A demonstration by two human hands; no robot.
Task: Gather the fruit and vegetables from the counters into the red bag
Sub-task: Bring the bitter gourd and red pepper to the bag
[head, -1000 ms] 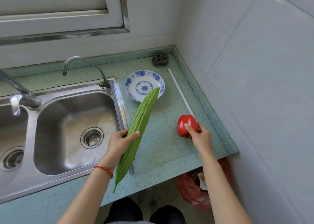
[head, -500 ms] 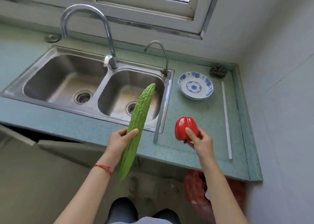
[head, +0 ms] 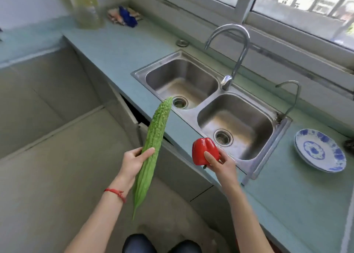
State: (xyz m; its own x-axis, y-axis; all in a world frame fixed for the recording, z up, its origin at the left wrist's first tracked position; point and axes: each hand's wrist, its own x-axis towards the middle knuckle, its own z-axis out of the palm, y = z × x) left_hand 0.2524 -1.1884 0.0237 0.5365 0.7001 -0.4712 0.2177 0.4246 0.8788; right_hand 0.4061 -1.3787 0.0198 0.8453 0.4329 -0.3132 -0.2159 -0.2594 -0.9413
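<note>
My left hand [head: 134,161] grips a long green bitter gourd [head: 153,143] around its middle; the gourd points up and away, its thin tail hanging below my wrist over the floor. My right hand [head: 220,163] holds a red bell pepper [head: 204,150] from underneath, in the air just in front of the counter edge by the sink. The red bag is out of sight in this view.
A steel double sink [head: 206,107] with a tall tap [head: 232,51] is set in the green counter [head: 118,47]. A blue-and-white plate [head: 319,150] lies at the right. A yellowish bottle [head: 87,7] and a blue-and-orange packet [head: 124,16] stand at the far left corner. Grey floor [head: 57,166] lies to the left.
The view has swung left, away from the corner where the red bag showed under the counter. Both hands carried the gourd and pepper off the counter and now hold them over its front edge.
</note>
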